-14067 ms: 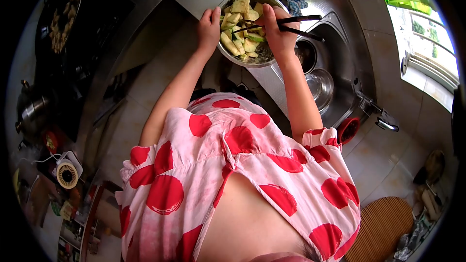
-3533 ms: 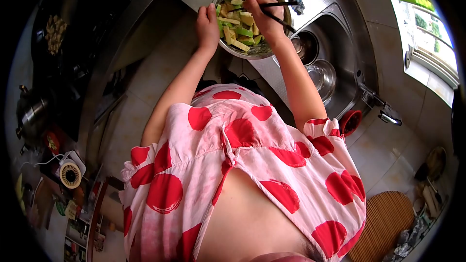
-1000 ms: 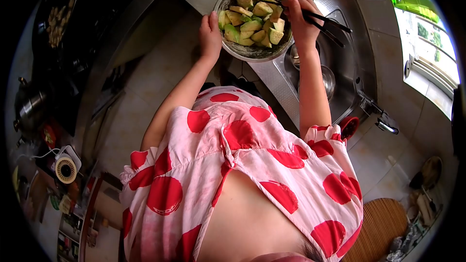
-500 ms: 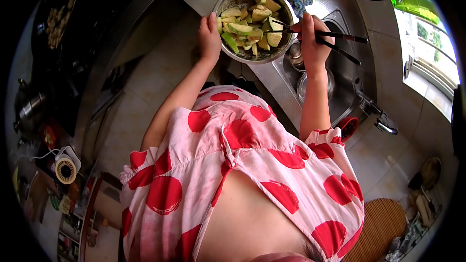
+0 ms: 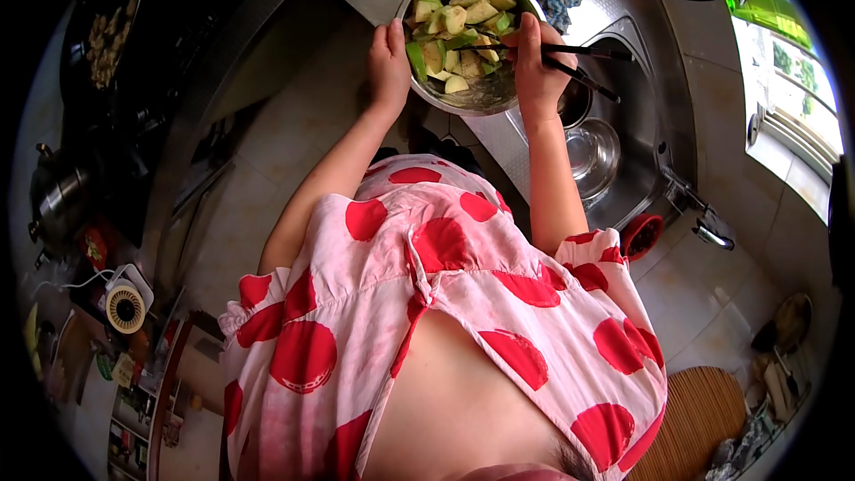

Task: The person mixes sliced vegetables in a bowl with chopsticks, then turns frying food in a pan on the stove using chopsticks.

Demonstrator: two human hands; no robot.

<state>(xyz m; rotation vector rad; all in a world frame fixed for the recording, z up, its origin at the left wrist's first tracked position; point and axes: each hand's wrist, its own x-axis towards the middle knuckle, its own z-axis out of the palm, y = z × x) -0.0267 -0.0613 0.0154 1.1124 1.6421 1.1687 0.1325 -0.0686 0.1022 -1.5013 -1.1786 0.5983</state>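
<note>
My left hand grips the left rim of a round metal bowl, fingers closed on its edge. Inside lie pale-fleshed chunks with green skin, heaped towards the far and left side, so the inner wall near me shows. A pair of dark chopsticks is in my right hand, which is closed around them over the bowl's right rim. Their tips reach in among the chunks, partly hidden by them.
Right of the bowl is a steel sink holding a glass bowl, with a tap beside it. A blue cloth lies behind. At left, a dark pan with food pieces and a metal kettle stand by the stove.
My right hand has moved left, carrying the chopsticks farther into the bowl. The chunks have shifted away from the right and near side. My left hand keeps its hold on the rim.
</note>
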